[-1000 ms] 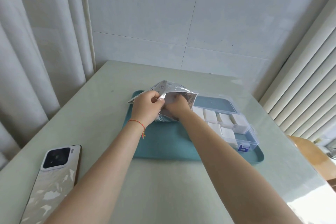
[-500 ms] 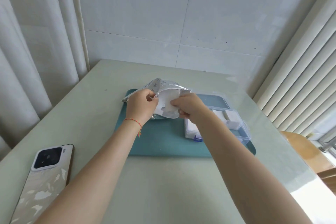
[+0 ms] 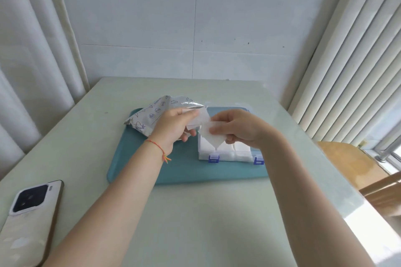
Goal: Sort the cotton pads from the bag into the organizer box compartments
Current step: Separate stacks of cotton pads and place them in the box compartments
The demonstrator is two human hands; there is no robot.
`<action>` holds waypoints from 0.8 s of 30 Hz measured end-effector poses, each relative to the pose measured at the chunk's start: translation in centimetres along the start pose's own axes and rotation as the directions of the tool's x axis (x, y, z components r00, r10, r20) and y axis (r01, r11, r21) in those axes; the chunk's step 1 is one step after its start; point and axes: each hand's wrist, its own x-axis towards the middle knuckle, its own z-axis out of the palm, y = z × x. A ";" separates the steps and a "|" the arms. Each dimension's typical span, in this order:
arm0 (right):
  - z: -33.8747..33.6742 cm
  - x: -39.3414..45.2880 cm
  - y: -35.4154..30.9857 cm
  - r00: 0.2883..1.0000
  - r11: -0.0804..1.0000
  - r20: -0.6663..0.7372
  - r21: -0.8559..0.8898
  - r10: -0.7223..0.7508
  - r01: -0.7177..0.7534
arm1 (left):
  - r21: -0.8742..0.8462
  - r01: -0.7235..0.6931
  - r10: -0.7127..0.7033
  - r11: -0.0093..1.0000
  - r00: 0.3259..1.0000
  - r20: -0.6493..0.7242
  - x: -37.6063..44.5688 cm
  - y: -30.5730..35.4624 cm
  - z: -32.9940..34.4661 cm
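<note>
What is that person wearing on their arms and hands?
Both arms are bare, with no sleeves showing. The left hand has a thin red-orange string bracelet round its wrist, with a small knot and loose ends hanging. The right hand wears nothing: no ring, watch or glove.

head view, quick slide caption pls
Right hand pinches a cotton pad above the organizer box; left hand holds the bag.

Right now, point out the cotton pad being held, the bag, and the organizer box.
cotton pad (image 3: 211,134): head view, middle of the white sheet.
bag (image 3: 152,112): head view, printed silver side left of the left hand.
organizer box (image 3: 235,156): head view, front wall between the blue latches.
</note>
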 end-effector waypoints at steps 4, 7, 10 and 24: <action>-2.0 -0.7 0.2 0.988 0.994 -0.145 0.093 -0.051 0.065 | -0.125 0.044 -0.047 0.991 0.999 -0.016 0.2 -0.4 0.4; -2.6 -1.0 -0.4 0.974 0.989 -0.192 0.059 -0.124 0.137 | -0.135 0.079 -0.061 0.988 0.989 0.138 0.1 -0.4 1.0; -2.3 -0.9 -0.9 0.975 0.988 -0.175 -0.092 -0.140 0.125 | -0.160 0.178 -0.120 0.971 0.939 0.322 0.0 0.0 1.7; -0.5 0.3 -1.3 0.919 0.827 -0.212 -0.534 -0.333 0.177 | -0.371 0.480 -0.248 0.795 0.816 0.523 0.7 -0.7 2.2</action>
